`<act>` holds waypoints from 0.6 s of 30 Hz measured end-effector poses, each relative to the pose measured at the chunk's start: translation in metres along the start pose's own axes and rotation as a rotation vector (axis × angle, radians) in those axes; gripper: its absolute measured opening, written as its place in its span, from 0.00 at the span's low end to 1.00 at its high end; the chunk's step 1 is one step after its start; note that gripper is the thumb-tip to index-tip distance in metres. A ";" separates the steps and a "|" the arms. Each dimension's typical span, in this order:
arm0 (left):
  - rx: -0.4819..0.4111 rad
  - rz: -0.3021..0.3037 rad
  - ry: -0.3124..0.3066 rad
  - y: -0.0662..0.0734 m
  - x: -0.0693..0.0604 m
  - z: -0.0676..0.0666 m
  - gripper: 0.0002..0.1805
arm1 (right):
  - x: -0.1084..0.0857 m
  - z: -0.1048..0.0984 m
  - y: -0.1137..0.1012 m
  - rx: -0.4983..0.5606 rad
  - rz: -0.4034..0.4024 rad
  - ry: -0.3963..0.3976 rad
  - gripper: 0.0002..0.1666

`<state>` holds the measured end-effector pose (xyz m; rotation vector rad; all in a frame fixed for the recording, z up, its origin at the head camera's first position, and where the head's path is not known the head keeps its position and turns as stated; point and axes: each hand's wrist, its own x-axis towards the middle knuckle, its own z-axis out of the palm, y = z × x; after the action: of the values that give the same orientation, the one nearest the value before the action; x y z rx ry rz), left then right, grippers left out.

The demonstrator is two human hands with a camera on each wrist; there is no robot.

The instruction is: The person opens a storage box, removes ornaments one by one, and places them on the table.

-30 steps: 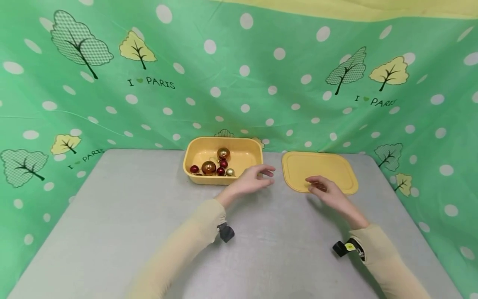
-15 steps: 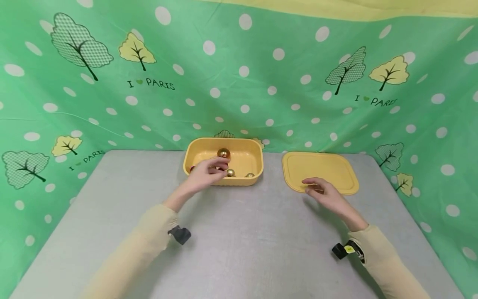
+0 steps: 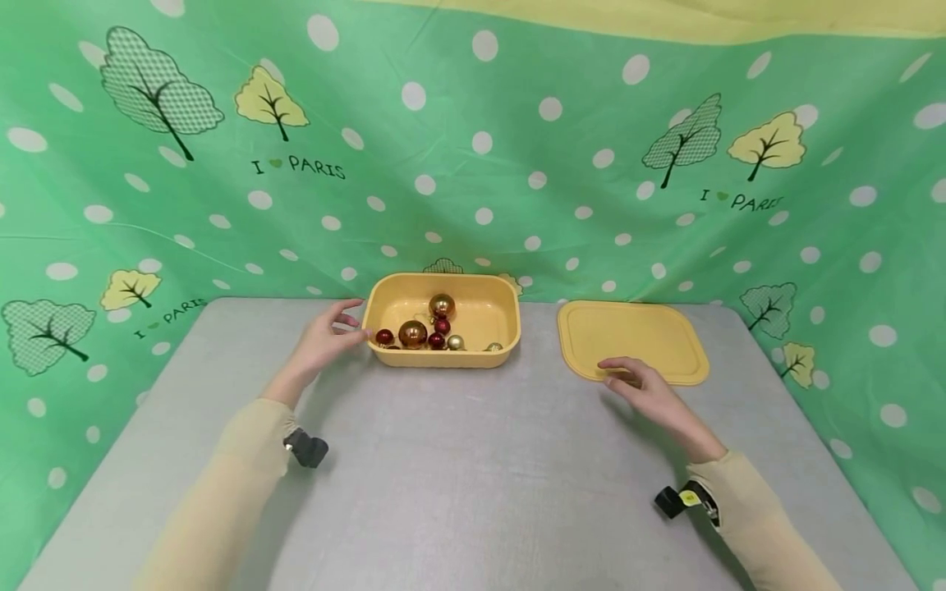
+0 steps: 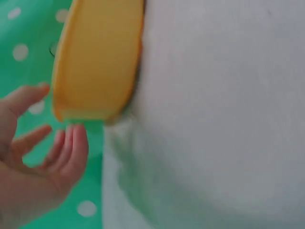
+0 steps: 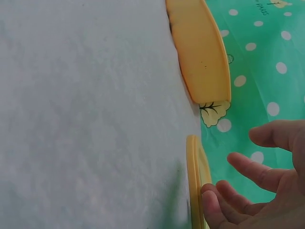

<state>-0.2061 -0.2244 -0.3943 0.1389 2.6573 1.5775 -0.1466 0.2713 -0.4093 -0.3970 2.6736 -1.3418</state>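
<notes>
A yellow rectangular box point(image 3: 443, 359) stands at the back of the table with shiny baubles in it: two large copper-gold ones, one of them this bauble point(image 3: 413, 334), several small dark red ones and small pale gold ones. At the box's left end is my left hand point(image 3: 319, 341), fingers loosely bent and holding nothing. In the left wrist view its fingertips come close to the end wall of the box point(image 4: 100, 62); whether they touch cannot be told. Over the front left edge of a flat yellow lid point(image 3: 636, 328) hovers my right hand point(image 3: 650, 402), relaxed, with nothing in it.
The grey table point(image 3: 473, 460) reaches back to a green polka-dot cloth point(image 3: 473, 164) hanging behind and at both sides. Box and lid lie side by side near the back edge, with a gap between them.
My left hand has swept leftward from the box's right front corner, across its front, to its left end. The right hand has barely moved. Box and lid stay in place.
</notes>
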 end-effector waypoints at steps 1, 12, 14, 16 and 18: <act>-0.049 -0.010 -0.031 -0.003 0.001 0.000 0.36 | 0.000 0.000 0.000 0.004 0.001 0.002 0.20; -0.391 -0.117 -0.151 -0.010 0.005 0.001 0.38 | -0.002 0.002 0.002 0.066 0.053 -0.002 0.21; -0.425 -0.137 -0.154 -0.010 0.002 0.001 0.38 | -0.002 0.002 0.001 0.072 0.054 -0.002 0.21; -0.453 -0.150 -0.153 -0.010 0.000 0.001 0.38 | -0.001 0.003 0.000 0.072 0.047 0.001 0.20; -0.468 -0.149 -0.155 -0.011 -0.001 0.001 0.38 | 0.002 0.003 -0.003 0.069 0.037 0.010 0.20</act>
<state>-0.2053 -0.2286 -0.4042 0.0386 2.0660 1.9871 -0.1473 0.2667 -0.4089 -0.3325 2.6203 -1.4237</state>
